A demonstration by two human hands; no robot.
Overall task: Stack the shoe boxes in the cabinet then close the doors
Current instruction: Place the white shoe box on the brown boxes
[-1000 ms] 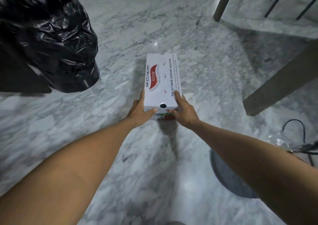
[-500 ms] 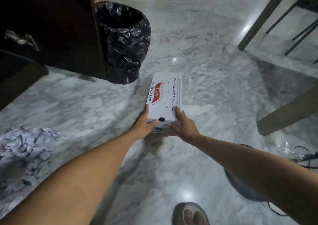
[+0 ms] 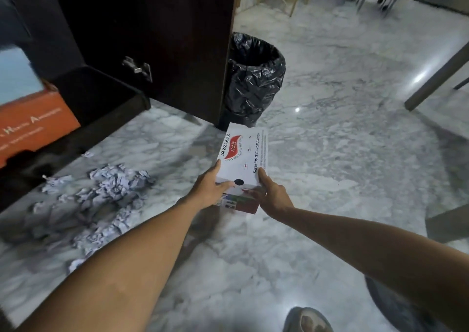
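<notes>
I hold a white Skechers shoe box (image 3: 242, 154) above the marble floor, its long side pointing away from me. My left hand (image 3: 209, 188) grips its near left corner and my right hand (image 3: 270, 193) grips its near right corner. To the left stands the dark wooden cabinet (image 3: 101, 95), its door (image 3: 162, 40) swung open with a metal latch on it. An orange shoe box (image 3: 33, 123) lies inside on the cabinet's bottom shelf at the far left.
A bin lined with a black bag (image 3: 253, 80) stands right beside the open door. Crumpled white paper (image 3: 101, 199) is heaped on the floor before the cabinet. Table and chair legs (image 3: 436, 75) rise at the right. My sandalled foot (image 3: 307, 319) shows at the bottom.
The white box has been lifted off the floor and carried left toward the cabinet. The view swung left, bringing the open cabinet, orange box and paper heap into sight.
</notes>
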